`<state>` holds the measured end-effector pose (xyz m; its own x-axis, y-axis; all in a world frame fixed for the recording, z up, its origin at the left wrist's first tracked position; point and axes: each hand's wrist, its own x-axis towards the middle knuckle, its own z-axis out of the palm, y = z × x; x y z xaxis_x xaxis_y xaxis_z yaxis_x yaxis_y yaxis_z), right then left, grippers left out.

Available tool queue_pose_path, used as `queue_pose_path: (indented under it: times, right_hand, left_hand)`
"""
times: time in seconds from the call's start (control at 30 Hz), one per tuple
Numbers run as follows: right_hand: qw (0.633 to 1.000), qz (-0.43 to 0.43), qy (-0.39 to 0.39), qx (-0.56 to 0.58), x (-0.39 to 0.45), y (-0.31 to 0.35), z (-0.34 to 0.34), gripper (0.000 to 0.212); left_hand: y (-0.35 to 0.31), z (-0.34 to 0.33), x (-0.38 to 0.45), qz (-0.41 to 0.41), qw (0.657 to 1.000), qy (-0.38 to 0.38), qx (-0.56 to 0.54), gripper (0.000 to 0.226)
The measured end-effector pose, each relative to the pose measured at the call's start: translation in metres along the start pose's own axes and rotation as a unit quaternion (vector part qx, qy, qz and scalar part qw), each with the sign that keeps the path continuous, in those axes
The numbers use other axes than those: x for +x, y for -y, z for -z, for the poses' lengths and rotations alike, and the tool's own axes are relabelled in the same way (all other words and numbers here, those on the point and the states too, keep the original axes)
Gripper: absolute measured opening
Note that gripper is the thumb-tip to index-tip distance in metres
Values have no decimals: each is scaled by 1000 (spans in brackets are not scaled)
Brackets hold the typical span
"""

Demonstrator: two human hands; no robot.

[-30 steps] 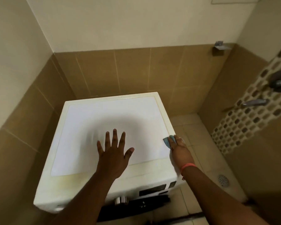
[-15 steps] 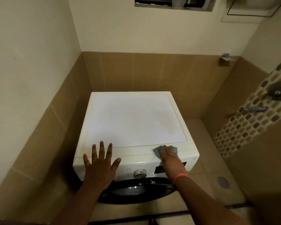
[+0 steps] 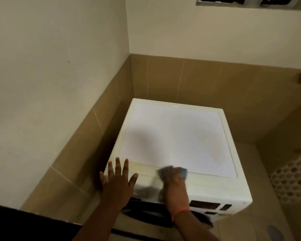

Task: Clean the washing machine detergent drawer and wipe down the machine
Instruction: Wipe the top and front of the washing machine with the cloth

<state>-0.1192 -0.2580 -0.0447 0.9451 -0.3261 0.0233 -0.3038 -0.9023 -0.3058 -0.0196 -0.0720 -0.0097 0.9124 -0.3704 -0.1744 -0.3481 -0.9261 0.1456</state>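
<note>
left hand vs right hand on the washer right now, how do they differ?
The left hand lies flat and bare with fingers spread; the right hand presses a blue cloth.
The left hand sits at the front left corner of the washing machine; the right hand is nearer the front middle.
The right hand looks motion-blurred; the left looks sharp.
Both rest along the machine's front top edge.
</note>
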Motion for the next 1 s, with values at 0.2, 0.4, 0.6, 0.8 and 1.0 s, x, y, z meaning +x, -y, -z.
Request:
queue_pose_path:
  times: [0.2, 0.4, 0.6, 0.8, 1.0]
  right_hand:
    - [991, 129, 18, 21, 39, 33, -23, 65]
    - [938, 331, 104, -18, 80, 82, -43, 56]
    - [971, 211, 113, -4, 152, 127, -51, 52]
    - [970, 186, 154, -39, 170, 159, -49, 56]
    - [970, 240, 32, -19, 84, 166, -59, 61]
  left_hand:
    - [16, 11, -2, 72, 997, 1, -7, 100]
    - [55, 5, -14, 153, 988, 1, -24, 89]
    - [88, 1, -13, 168, 985, 25, -28, 76]
    - [121, -11, 2, 101, 994, 30, -28, 90]
    - [141, -14, 17, 35, 995, 51, -75, 83]
